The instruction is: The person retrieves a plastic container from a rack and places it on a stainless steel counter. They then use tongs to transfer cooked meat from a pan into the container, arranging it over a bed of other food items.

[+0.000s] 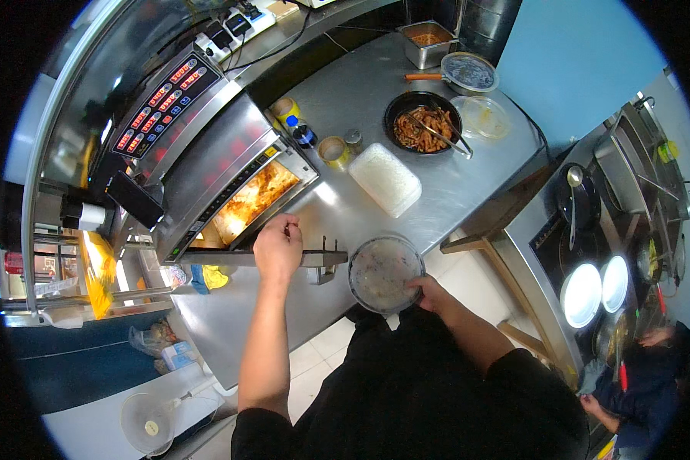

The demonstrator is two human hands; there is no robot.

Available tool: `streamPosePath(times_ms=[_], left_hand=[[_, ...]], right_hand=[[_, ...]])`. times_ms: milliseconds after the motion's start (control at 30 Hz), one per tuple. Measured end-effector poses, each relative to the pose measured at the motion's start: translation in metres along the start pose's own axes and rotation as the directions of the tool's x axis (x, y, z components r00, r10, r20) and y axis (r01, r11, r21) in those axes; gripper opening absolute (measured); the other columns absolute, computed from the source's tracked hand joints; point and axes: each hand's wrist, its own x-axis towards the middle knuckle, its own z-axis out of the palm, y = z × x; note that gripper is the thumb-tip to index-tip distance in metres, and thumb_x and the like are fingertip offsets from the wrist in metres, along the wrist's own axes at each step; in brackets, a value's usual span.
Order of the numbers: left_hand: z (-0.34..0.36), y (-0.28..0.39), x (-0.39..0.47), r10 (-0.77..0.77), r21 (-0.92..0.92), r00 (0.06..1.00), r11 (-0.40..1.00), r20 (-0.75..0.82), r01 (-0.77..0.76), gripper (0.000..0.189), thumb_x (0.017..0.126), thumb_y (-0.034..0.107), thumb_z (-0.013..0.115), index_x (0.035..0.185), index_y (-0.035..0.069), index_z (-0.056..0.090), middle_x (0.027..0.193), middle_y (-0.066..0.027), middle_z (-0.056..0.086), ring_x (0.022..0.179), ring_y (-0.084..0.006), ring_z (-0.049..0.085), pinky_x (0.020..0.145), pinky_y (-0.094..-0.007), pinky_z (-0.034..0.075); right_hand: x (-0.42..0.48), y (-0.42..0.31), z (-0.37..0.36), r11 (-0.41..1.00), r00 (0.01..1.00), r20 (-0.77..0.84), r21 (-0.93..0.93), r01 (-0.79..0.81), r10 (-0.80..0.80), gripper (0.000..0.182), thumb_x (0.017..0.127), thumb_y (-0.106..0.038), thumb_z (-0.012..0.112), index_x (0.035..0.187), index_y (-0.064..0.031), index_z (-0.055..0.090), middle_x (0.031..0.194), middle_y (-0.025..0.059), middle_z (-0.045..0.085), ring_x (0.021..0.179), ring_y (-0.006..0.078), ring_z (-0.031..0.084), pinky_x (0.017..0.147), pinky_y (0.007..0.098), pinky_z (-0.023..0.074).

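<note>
My left hand [278,247] is curled at the top edge of the open microwave door [316,259]; whether its fingers grip the edge is not clear. Beyond it the microwave oven [215,178] stands with its stained cavity lit. My right hand [429,292] holds a round container with a cloudy, translucent lid [386,273] by its rim, just right of the door's end. On the steel counter beyond lie a white rectangular container [386,179], a black bowl [390,118] of sauced meat pieces [422,127] and metal tongs [431,131] resting in it.
A blue-capped bottle [303,135], a yellow-labelled can [333,152] and a shaker [353,138] stand near the oven. Farther back are a handled pan [470,73] and a steel food pan [426,52]. A co-worker's hand [595,405] shows at the stove on the right.
</note>
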Motion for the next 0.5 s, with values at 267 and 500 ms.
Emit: streamPosePath(times_ms=[267,500], left_hand=[[-0.008,0.0,-0.025,0.067,0.027,0.997,0.997,0.036,-0.068,0.01,0.079,0.01,0.062,0.088,0.009,0.067,0.082,-0.0119,0.067,0.075,-0.0281,0.066,0.069,-0.0382,0.051],[-0.016,-0.002,-0.044,0.093,-0.002,0.994,0.996,0.063,-0.093,0.01,0.077,0.009,0.064,0.086,0.005,0.065,0.081,-0.0115,0.067,0.074,-0.028,0.066,0.069,-0.0375,0.051]], right_hand=[[-0.012,-0.021,-0.019,0.984,0.996,-0.039,0.155,0.084,-0.079,0.055,0.077,-0.007,0.058,0.129,0.0077,0.046,0.125,0.0216,0.056,0.117,0.0367,0.052,0.107,0.0476,0.0374],[-0.029,-0.057,-0.061,0.902,0.957,-0.093,0.321,0.29,-0.274,0.061,0.074,-0.008,0.059,0.133,0.0027,0.045,0.13,0.0202,0.054,0.123,0.037,0.049,0.109,0.0483,0.0352]])
